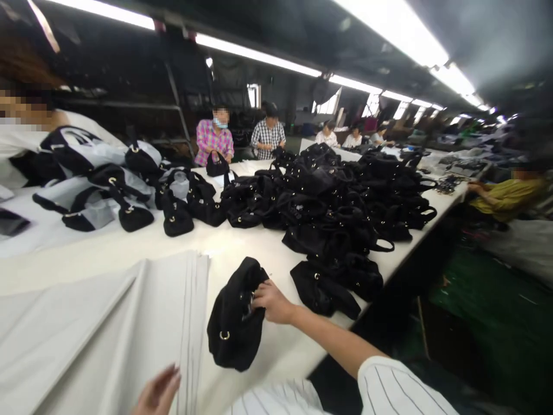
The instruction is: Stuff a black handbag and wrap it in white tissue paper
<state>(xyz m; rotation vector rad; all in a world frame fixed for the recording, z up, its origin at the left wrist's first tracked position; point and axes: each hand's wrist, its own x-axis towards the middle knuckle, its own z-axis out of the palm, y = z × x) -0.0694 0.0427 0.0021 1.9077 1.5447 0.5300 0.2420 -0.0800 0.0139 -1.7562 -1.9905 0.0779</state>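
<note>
Tabletop [233, 245] is pretty crowded tbh. Right hand [270, 300] is pinching the top edge of a black bag [233, 331], which lies near the front edge, just beside a stack of white sheets [129, 323]. Left hand [158, 395] lies open on that stack, gripping nothing.

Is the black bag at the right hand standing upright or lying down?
Lying down: the black bag rests on its side on the white table, right hand gripping its edge.
</note>
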